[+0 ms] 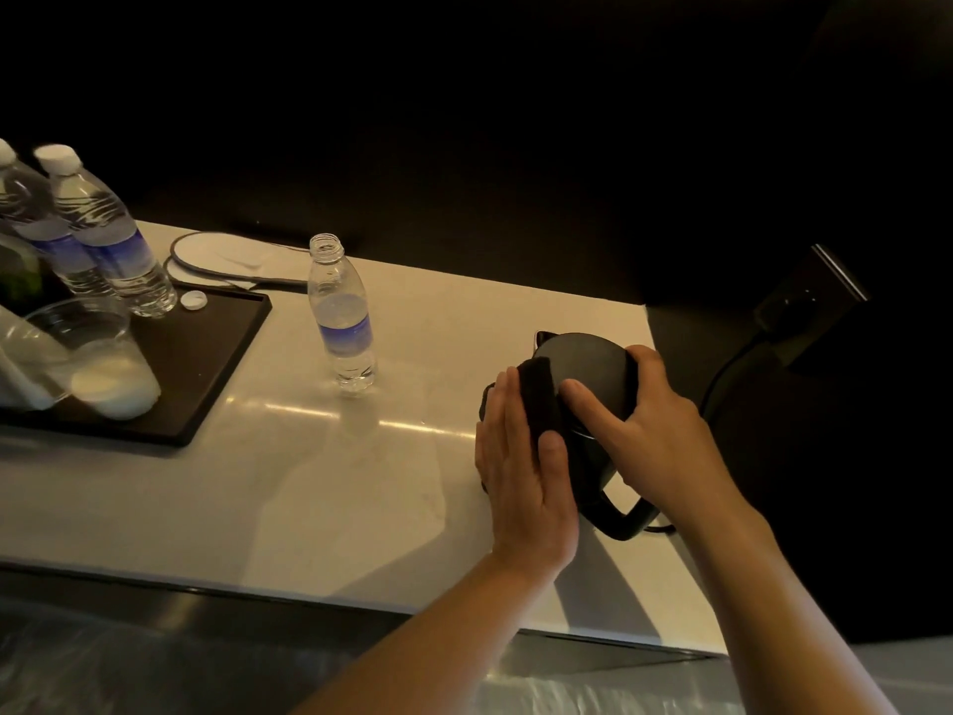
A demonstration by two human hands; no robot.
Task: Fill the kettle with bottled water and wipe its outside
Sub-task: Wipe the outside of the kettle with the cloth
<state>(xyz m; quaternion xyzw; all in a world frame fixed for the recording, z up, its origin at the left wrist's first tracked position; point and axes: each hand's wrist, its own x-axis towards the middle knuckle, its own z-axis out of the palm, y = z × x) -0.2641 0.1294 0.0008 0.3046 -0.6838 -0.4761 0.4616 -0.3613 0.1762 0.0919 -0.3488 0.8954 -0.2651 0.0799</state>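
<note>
A black electric kettle stands on the pale counter at the right, lid closed, handle toward me. My left hand presses a dark folded cloth against the kettle's left side, thumb on the cloth. My right hand lies over the lid and right side, fingers curled around the body. An uncapped water bottle with little water left stands on the counter to the left of the kettle. Its white cap lies on the black tray.
On the tray at the left stand two sealed water bottles and upturned clear glasses. A white slipper lies behind the tray. The kettle's cord runs to a dark socket block at the right. The counter edge is near me.
</note>
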